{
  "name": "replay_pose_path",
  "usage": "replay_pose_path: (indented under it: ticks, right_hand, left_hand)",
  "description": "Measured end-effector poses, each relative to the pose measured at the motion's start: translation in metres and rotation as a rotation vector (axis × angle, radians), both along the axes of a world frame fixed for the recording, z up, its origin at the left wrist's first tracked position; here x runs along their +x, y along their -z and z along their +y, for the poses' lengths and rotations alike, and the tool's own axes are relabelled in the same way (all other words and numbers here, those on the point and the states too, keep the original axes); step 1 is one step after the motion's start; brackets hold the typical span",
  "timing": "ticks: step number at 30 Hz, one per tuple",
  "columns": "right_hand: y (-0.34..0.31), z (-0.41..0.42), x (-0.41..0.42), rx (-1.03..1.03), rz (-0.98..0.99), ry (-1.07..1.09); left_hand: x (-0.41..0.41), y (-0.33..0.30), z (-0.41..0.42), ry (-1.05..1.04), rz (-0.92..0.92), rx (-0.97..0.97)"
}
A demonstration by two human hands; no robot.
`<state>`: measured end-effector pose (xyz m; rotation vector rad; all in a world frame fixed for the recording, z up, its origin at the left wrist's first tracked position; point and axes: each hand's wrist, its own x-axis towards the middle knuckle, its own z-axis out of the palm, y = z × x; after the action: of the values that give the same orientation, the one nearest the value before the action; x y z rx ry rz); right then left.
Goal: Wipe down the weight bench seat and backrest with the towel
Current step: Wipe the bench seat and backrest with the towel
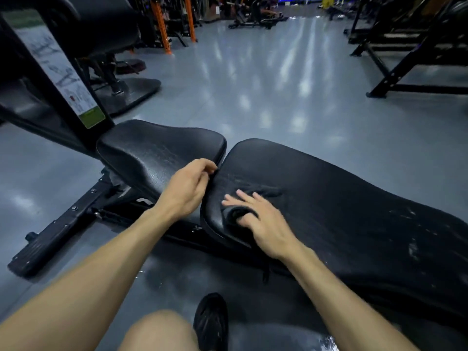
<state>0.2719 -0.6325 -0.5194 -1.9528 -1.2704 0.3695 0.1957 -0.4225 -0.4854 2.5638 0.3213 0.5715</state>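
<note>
While your right hand [263,220] presses flat, fingers spread, on the dark crumpled cloth towel [239,214] at the near end of the long black padded vinyl backrest [354,206], your left hand [188,190] curls its fingers over that backrest's end edge, beside the black padded seat [157,150]. Your black shoe [211,323] rests below the backrest.

Head-camera view of the wearer's own body. Both forearms are bare from the lower frame edge to the wrists, with no sleeve, watch, ring or glove on the left hand [188,186] or the right hand [263,221]. Below, a bare knee [157,330] shows at the bottom edge, and beside it a black shoe [210,323] with a glossy, ridged upper.
</note>
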Motion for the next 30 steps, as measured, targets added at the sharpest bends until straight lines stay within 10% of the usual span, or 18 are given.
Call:
replay_pose_path:
  ticks: [8,18,30]
  right_hand:
    - [0.015,-0.123,-0.027,0.035,0.100,0.171]
    - [0.028,-0.238,-0.028,-0.010,0.317,0.907]
    - [0.048,-0.197,-0.033,-0.031,-0.055,0.693]
  left_hand:
    - [0.001,-0.031,-0.068,0.176,0.209,0.063]
    - [-0.005,-0.036,-0.174,0.451,0.305,0.159]
    - [0.036,-0.023,-0.181,0.494,0.227,0.038]
